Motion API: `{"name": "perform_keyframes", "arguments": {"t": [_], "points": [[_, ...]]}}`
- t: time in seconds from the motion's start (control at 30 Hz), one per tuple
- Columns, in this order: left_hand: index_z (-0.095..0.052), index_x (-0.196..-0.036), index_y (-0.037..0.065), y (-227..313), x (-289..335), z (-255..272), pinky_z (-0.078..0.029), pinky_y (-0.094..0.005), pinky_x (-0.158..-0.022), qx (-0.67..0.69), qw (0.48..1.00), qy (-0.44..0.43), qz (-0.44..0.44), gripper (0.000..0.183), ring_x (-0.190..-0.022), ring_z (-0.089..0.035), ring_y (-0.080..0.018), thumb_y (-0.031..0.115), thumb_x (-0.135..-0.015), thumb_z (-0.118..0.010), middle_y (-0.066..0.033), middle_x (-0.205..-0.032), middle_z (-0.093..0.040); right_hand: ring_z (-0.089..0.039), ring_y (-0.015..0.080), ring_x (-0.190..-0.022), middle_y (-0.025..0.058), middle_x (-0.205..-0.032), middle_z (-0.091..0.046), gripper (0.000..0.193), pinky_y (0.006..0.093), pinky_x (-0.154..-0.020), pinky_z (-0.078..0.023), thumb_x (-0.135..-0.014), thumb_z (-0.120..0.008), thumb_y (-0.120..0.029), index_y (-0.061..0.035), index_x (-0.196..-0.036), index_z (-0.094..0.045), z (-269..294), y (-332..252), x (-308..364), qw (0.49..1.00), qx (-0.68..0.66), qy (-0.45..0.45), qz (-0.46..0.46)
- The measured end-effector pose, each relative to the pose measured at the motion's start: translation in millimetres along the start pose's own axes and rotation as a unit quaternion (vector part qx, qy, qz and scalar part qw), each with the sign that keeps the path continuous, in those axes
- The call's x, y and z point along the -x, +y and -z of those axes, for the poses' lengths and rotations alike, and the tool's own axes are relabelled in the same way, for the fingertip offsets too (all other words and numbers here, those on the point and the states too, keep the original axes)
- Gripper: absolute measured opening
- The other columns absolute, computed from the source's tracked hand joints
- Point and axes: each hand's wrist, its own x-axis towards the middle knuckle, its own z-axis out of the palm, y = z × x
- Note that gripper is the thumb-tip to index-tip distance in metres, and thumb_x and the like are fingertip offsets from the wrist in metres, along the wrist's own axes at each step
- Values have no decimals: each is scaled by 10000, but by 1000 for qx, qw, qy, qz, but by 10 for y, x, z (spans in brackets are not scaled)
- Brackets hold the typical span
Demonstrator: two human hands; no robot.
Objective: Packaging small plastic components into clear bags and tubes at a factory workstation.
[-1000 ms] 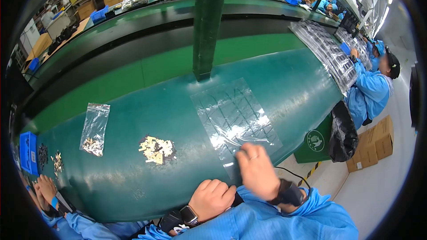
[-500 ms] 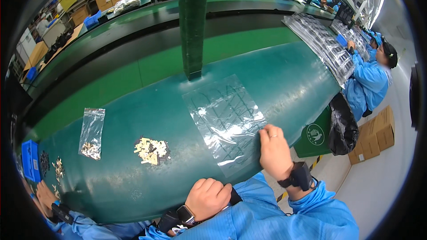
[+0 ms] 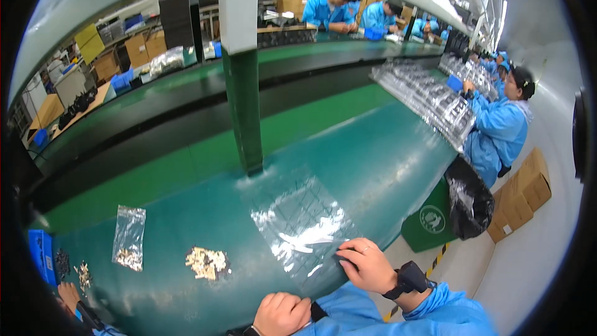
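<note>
The clear plastic sheet (image 3: 297, 227) is spread beyond and left of the right hand (image 3: 368, 267); whether it is pinched cannot be told. The left hand (image 3: 283, 314) is curled shut.

"Which colours do you see?"
"My smooth, broad tabletop (image 3: 158, 302) is teal green. The flat, clear plastic sheet (image 3: 298, 221) shows dark crisscross lines; the heap of small pieces (image 3: 208, 263) mixes cream with black."
"Your clothing?"
"My long fabric sleeve (image 3: 451, 308) is bright blue."
</note>
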Motion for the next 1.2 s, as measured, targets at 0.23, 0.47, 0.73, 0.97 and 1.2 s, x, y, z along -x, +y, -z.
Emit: {"name": "perform_keyframes", "arguments": {"t": [0.23, 0.47, 0.73, 0.97, 1.2], "points": [[-649, -860, 59, -49, -25, 16, -419, -359, -659, -3, 1000, -1, 7, 185, -768, -547, -231, 123, -686, -656, -54, -812, -563, -532, 356, -1029, 183, -1070, -577, 259, 401, -913, -428, -781, -619, -89, -6, -1026, -608, 164, 654, -857, 999, 14, -32, -32], [-657, -857, 85, -86, -8, -96, -412, -368, -652, -26, 998, -49, 5, 178, -772, -543, -226, 161, -698, -680, -39, -804, -556, -518, 357, -1005, 181, -1037, -576, 324, 416, -875, -442, -820, -618, -212, -8, -1071, -612, -325, 960, -1932, 995, 69, 44, -58], [-663, -864, 139, -159, 81, -176, -410, -376, -627, -53, 996, -69, -25, 175, -760, -542, -228, 176, -698, -700, -26, -817, -563, -533, 311, -923, 170, -973, -551, 218, 414, -769, -483, -821, -596, -202, 12, -858, -617, -454, 890, -1822, 990, 124, 57, -22], [-669, -855, 154, -220, 108, -203, -415, -385, -629, -47, 996, -70, -15, 184, -753, -548, -241, 175, -679, -714, -23, -814, -571, -531, 314, -923, 156, -932, -558, 215, 419, -766, -476, -825, -598, -218, -7, -857, -618, -456, 843, -1850, 988, 137, 47, -46], [-670, -829, 159, -233, 109, -239, -411, -387, -618, -87, 995, -47, -19, 177, -736, -549, -245, 163, -661, -721, -23, -793, -569, -525, 313, -910, 150, -916, -550, 192, 419, -747, -475, -831, -593, -199, -8, -847, -597, -505, 878, -1847, 989, 122, 65, -51]]}}
